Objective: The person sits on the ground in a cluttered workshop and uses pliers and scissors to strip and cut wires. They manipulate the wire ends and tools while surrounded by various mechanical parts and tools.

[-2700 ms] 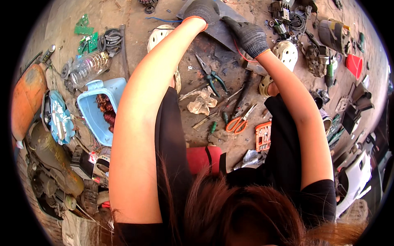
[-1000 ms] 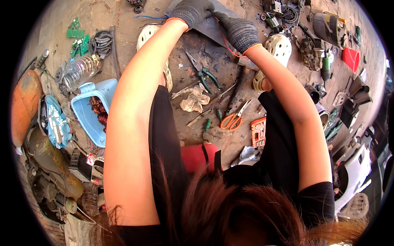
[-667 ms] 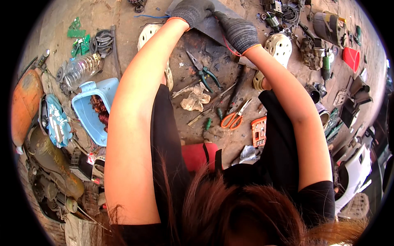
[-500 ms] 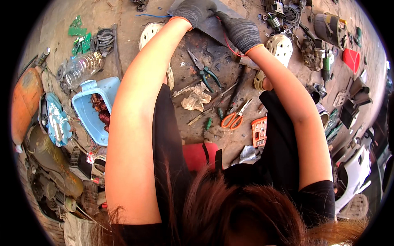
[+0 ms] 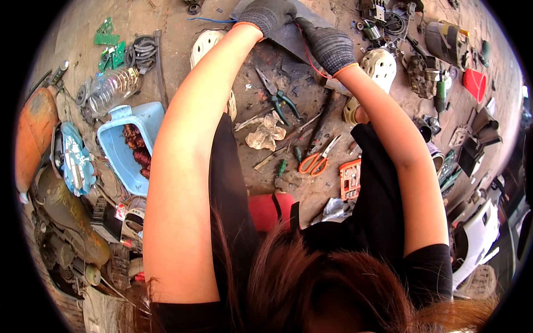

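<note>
Both my hands wear dark grey knit gloves with orange cuffs and meet at the top, over a dark flat sheet. My left hand is closed, and a blue wire runs out from its left side; its fingertips are partly hidden. My right hand pinches close to the left fingertips. From that pinch a thin red wire hangs down along the right glove toward the wrist. Below the hands, pliers with dark green handles lie partly open on the ground.
Orange-handled scissors, crumpled paper and an orange tool case lie between my legs. A blue tub holding copper-coloured coils stands left, near a clear bottle. Motor parts and a red cup lie right.
Both hands keep their closeness and grip, with only a very slight shift. The whole view has moved a little; the wires and tools lie as before.
</note>
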{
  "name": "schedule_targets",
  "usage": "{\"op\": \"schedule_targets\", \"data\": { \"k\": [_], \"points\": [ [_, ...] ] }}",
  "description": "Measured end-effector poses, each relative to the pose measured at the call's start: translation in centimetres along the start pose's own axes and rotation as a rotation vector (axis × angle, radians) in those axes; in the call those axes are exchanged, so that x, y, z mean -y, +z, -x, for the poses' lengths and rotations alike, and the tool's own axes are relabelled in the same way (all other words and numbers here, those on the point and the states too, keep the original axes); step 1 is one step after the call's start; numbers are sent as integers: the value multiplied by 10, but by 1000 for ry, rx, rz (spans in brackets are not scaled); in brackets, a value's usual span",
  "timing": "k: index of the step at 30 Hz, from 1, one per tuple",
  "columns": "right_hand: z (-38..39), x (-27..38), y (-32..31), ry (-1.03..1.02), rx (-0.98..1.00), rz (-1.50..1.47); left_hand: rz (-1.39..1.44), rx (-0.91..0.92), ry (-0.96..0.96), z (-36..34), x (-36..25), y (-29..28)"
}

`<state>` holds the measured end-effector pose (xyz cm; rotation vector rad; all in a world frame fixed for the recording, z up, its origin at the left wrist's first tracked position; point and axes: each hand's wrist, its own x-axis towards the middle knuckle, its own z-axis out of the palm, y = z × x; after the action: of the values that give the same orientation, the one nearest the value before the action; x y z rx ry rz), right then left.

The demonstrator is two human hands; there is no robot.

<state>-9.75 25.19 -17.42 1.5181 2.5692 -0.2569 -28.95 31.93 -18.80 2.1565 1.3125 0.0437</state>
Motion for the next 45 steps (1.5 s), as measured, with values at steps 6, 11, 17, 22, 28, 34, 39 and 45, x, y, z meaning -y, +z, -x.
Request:
{"op": "schedule_targets", "data": {
  "k": [6, 11, 17, 22, 28, 34, 39, 45],
  "points": [
    [10, -5, -1, 35, 78, 34, -22, 97, -2, -3, -2, -4],
    [13, 4, -18, 37, 49, -45, -9, 58, 63, 0, 3, -4],
    [12, 7, -20, 105, 97, -85, -32, 88, 9, -1, -4, -8],
    [-3, 10, -10, 61, -2, -103, -93, -136, 1, 11, 2, -12],
    [-29, 17, -15, 63, 64, -95, -89, -258, -149, 19, -1, -19],
    [-29, 22, -23, 92, -15, -133, -259, -258, 15, 11, 3, -11],
    [-29, 22, -23, 98, 42, -88, -249, -129, -132, 3, -3, -14],
    [-26, 16, -18, 50, 37, -46, -335, -101, -56, 3, -2, -13]
  ]
}}
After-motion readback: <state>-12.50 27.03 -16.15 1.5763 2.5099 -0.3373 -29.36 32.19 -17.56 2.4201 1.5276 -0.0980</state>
